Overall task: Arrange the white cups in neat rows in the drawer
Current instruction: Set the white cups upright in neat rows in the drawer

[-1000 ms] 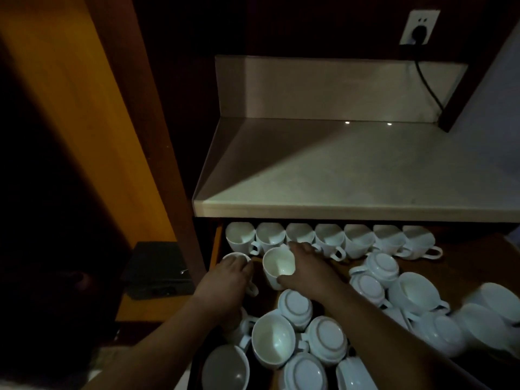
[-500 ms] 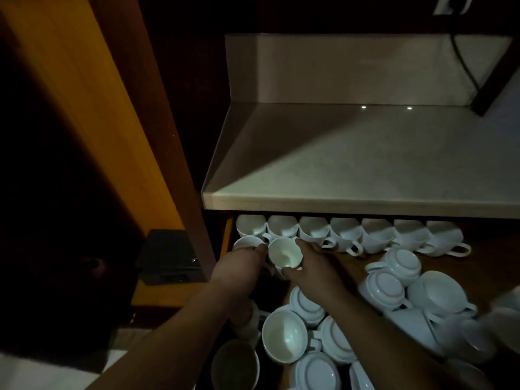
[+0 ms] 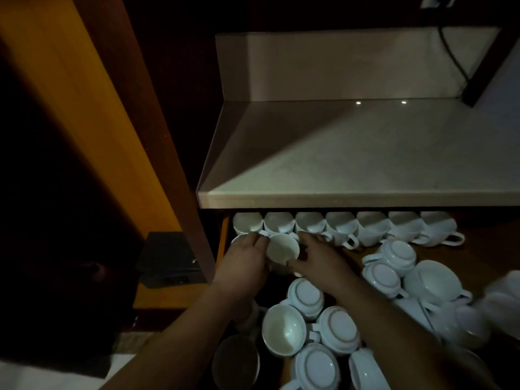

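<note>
A wooden drawer [image 3: 484, 249] is pulled out under a counter. Along its back runs a row of several upright white cups [image 3: 342, 225]. In front of that row at the far left, my right hand [image 3: 320, 257] grips an upright white cup [image 3: 282, 249] by its right side. My left hand [image 3: 244, 260] covers another white cup [image 3: 237, 240], of which only the rim shows, just left of it. Loose cups lie jumbled nearer to me, some upside down [image 3: 305, 295], some mouth up [image 3: 284, 329].
The pale counter [image 3: 351, 164] overhangs the drawer's back row. A brown cabinet post [image 3: 174, 153] stands left of the drawer, with a black box [image 3: 168, 257] on a low shelf beyond it. More cups crowd the drawer's right side [image 3: 433, 282].
Both hands have pushed their cups further back, up against the back row at the left end. The view has tilted down and shifted.
</note>
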`<state>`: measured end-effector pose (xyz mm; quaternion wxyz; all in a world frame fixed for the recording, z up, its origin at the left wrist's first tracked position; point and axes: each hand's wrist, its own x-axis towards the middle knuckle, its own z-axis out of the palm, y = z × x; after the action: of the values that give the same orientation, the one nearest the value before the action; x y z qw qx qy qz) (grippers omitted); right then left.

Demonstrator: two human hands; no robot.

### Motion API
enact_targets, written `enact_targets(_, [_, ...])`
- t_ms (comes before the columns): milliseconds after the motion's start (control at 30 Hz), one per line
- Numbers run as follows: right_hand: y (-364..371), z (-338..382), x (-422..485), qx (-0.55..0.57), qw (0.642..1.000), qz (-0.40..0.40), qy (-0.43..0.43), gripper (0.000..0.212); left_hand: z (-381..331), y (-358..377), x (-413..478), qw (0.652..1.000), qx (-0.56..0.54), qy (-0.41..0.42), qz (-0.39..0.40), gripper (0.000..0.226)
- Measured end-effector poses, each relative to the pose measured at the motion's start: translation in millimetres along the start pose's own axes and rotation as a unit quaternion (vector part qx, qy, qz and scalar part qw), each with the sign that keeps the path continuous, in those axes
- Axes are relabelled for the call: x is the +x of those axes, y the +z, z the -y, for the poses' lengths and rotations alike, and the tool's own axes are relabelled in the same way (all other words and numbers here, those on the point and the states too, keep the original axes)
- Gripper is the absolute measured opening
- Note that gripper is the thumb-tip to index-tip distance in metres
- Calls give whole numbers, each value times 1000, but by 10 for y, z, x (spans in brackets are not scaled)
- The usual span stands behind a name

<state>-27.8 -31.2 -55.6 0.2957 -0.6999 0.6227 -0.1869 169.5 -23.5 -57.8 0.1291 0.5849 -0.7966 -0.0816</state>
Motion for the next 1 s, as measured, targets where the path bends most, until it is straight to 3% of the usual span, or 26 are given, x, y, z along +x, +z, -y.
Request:
enact_targets(100, [-478, -103, -124, -31, 999, 36, 17, 18, -366, -90, -54, 996, -61, 49, 36, 36])
enact_targets(133, [-665, -166, -181, -50, 997, 47, 25, 17, -512, -84, -54, 993, -73, 62, 67, 34])
enact_targets(200, [-894, -336, -237, -103, 992, 54, 41, 33, -733, -38, -35, 987, -61, 84, 123, 37])
enact_targets(300, [-1030, -711, -330, -218, 970, 98, 47, 38, -1027, 51, -23, 980, -3, 103, 169, 44])
enact_targets(433, [-955, -1039, -441, -281, 950, 131, 27, 66, -1208, 56, -66, 975, 71, 83, 194, 46])
enact_targets(533, [-880, -1103, -474, -328, 938, 113, -10, 64, -1234, 72, -101, 968, 100, 85, 212, 49])
enact_targets(767, [-820, -1156, -544, -317, 941, 92, -71, 63, -1151, 232, -150, 964, 130, 101, 207, 49])
enact_targets(900, [-771, -1196, -570, -288, 950, 86, -81, 76, -1115, 280, -161, 966, 129, 84, 209, 44])
enact_targets(1000, [-752, -1243, -581, -267, 957, 92, -75, 81, -1125, 191, -176, 970, 119, 86, 193, 60])
